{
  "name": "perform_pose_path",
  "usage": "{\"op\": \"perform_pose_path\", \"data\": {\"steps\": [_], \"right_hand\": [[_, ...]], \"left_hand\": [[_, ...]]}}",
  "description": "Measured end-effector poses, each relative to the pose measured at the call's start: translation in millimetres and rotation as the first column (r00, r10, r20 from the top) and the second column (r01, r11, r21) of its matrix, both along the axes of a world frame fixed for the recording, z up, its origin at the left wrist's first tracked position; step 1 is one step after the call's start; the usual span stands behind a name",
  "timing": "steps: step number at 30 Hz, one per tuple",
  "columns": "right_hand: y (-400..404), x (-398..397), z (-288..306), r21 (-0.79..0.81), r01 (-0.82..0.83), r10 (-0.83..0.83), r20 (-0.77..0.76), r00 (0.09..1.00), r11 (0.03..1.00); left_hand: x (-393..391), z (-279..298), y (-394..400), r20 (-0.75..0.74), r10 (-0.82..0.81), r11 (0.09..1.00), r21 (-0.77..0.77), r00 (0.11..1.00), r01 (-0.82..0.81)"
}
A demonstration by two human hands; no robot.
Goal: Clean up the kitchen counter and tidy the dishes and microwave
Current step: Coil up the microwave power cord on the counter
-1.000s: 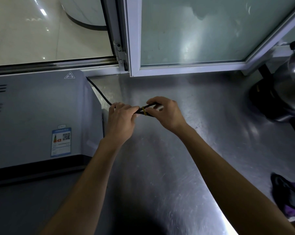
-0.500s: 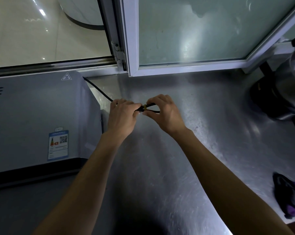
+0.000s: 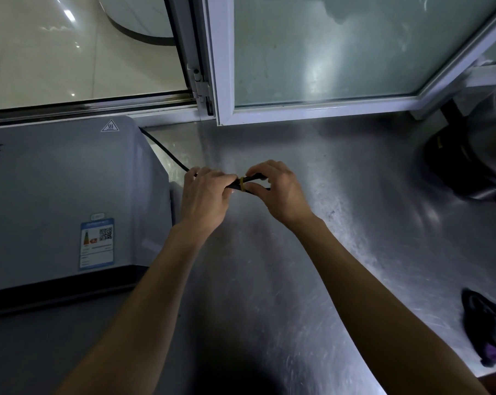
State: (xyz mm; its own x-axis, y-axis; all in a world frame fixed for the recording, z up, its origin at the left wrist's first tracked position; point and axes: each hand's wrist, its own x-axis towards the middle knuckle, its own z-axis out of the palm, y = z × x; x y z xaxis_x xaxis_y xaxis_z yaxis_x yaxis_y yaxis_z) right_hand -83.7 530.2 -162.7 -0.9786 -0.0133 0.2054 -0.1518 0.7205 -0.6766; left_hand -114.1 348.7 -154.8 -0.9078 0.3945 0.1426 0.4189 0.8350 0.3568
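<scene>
A grey microwave [image 3: 58, 201] stands on the left of the steel counter [image 3: 340, 252]. Its black power cord [image 3: 167, 151] runs from behind it to my hands. My left hand [image 3: 205, 195] grips the folded cord bundle just right of the microwave. My right hand [image 3: 278, 191] pinches the same bundle from the other side. A yellow rubber band [image 3: 242, 184] wraps the cord between the two hands. The end of the cord is hidden under my fingers.
A metal pot on a dark base [image 3: 475, 161] stands at the right edge. A black and purple cloth [image 3: 489, 332] lies at the lower right. A white-framed window [image 3: 221, 81] runs along the back of the counter.
Both hands stay on the cord bundle with small finger movements around the yellow band. The view has shifted slightly; nothing else moved.
</scene>
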Motion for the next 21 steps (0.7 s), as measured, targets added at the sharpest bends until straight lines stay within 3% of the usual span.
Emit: {"op": "perform_pose_path", "data": {"steps": [12,21], "right_hand": [[-5,-4,-5,0.048,0.050,-0.047,-0.060,0.997,0.998],[8,-13,-27,0.015,-0.013,0.013,-0.021,1.000,1.000]], "left_hand": [[-2,-6,2,-0.013,-0.004,1.000,-0.030,1.000,0.004],[-20,-30,6,-0.020,0.074,0.996,-0.041,0.997,-0.075]]}}
